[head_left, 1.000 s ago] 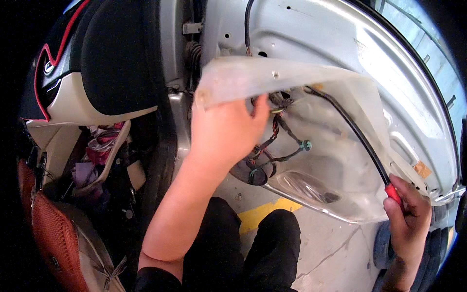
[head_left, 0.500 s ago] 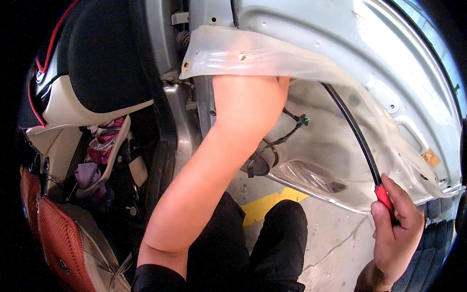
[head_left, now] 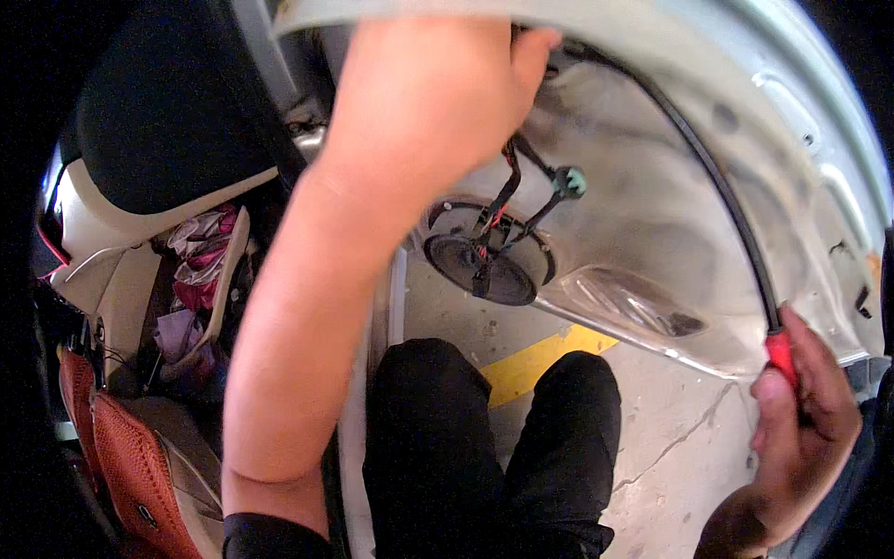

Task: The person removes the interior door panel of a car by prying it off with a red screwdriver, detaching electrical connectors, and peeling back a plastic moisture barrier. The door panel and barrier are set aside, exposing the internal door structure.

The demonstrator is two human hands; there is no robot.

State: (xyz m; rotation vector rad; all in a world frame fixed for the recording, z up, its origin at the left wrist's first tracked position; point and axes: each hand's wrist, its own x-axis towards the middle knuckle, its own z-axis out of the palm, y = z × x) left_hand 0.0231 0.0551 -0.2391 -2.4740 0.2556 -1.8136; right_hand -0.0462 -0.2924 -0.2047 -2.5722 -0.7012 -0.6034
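My left hand reaches up beneath the translucent plastic sheet on the inner side of a car door. Its thumb shows, but the sheet and door edge hide the other fingers, so what they hold, if anything, is out of sight. On the right, my right hand pinches the red end of a black flexible tube. The tube bends up and left, passing out of view near my left thumb. Below my left hand, dark wires with a green connector hang by a round black speaker.
At the left are a dark car seat with beige trim and an orange woven item. Bunched pink and grey cloth lies in a beige door pocket. A yellow stripe crosses the concrete floor between my knees.
The view has moved closer and shifted, so the sheet's upper edge sits higher. The speaker and its wires are now more exposed. My right hand keeps the red end.
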